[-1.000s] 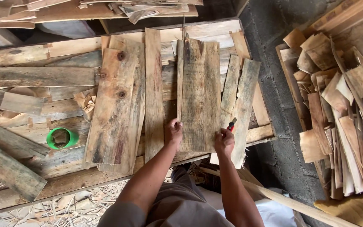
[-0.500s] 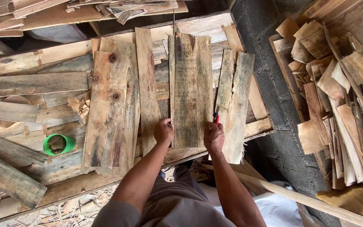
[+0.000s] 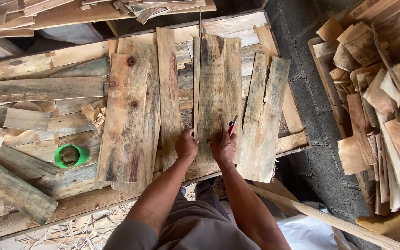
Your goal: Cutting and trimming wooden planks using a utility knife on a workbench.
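Note:
A weathered grey-brown plank (image 3: 218, 88) lies lengthwise on the wooden bench (image 3: 84, 201) in front of me. My left hand (image 3: 186, 144) presses on its near left corner. My right hand (image 3: 224, 147) rests on the near end of the same plank and holds a red pencil (image 3: 232, 126) that points away from me. Beside it to the left lie a narrow plank (image 3: 168, 92) and a wide knotted plank (image 3: 128, 111). A split plank (image 3: 265, 120) lies just to the right.
A green cup (image 3: 70, 156) stands on the bench at the left among short offcuts (image 3: 26, 119). A heap of wood scraps (image 3: 376, 106) fills the right side beyond a grey block wall (image 3: 313, 153). A long thin slat (image 3: 329, 220) leans by my right arm. Shavings (image 3: 65, 231) litter the floor.
Both hands have drawn closer together on the near end of the middle plank. The view has shifted slightly, so the bench sits a little more to the right in it.

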